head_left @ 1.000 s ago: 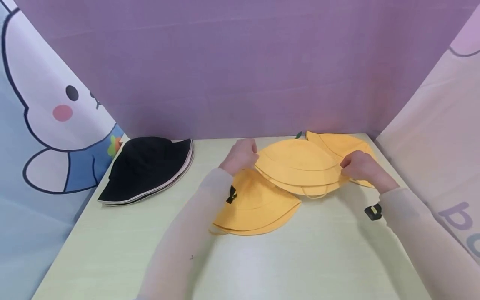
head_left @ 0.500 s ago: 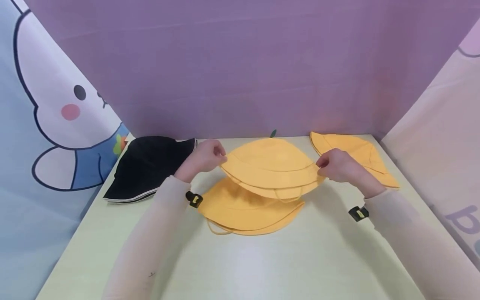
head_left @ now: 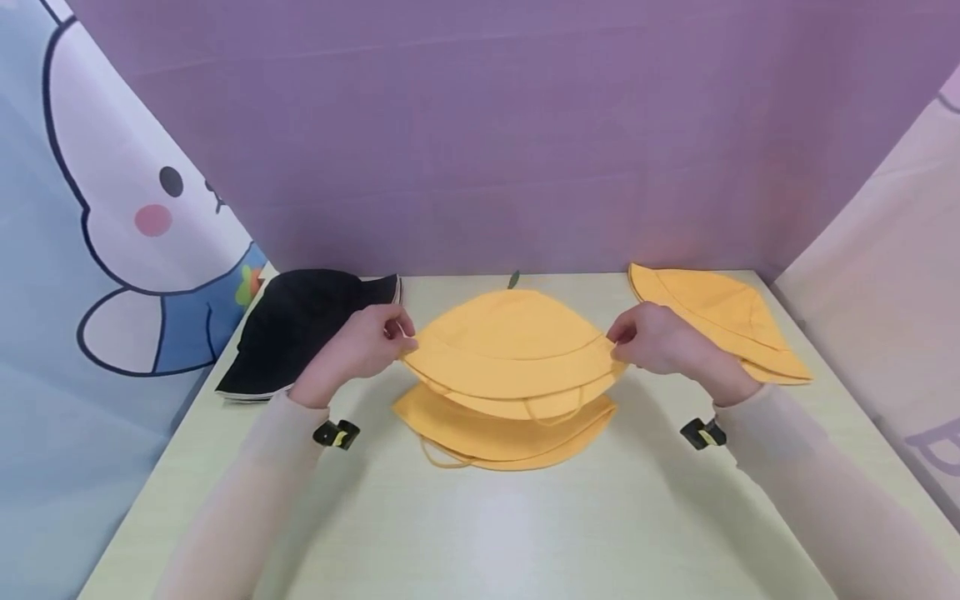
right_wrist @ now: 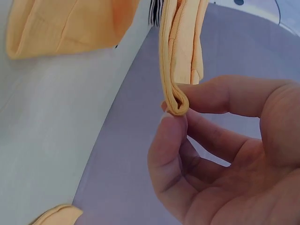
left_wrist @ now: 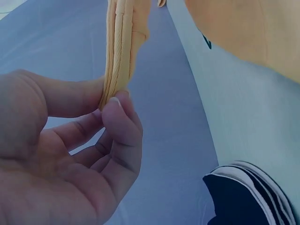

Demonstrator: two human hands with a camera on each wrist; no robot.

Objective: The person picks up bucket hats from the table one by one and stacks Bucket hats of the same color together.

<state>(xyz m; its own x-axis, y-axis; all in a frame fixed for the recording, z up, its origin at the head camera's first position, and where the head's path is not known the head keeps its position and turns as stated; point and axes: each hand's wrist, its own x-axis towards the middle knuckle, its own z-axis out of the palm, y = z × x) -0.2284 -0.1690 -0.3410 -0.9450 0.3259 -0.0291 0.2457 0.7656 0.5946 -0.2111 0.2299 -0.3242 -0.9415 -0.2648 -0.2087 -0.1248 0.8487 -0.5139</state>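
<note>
Between my two hands hangs a yellow bucket hat (head_left: pixel 510 333), folded flat, with a small green leaf (head_left: pixel 513 280) at its crown and a thin strap loop below the brim. My left hand (head_left: pixel 373 340) pinches one brim corner between thumb and fingertips; in the left wrist view the layered hat edge (left_wrist: pixel 119 51) shows in that pinch. At the opposite corner my right hand (head_left: pixel 651 337) pinches the brim, whose folded edge (right_wrist: pixel 178 101) curls in the right wrist view. Under the held hat, a second yellow bucket hat (head_left: pixel 510 454) lies on the table, its crown hidden.
A stack of black bucket hats (head_left: pixel 300 333) with white-edged brims sits at the back left. Another yellow hat (head_left: pixel 712 312) lies at the back right. A purple cloth wall (head_left: pixel 487 142) rises behind the table (head_left: pixel 495 542); printed cloth (head_left: pixel 120 250) hangs at the left.
Both hands have carried the held yellow hat leftward, away from the back-right hat, and then lower over the hat on the table. Both kept their pinch on its brim.
</note>
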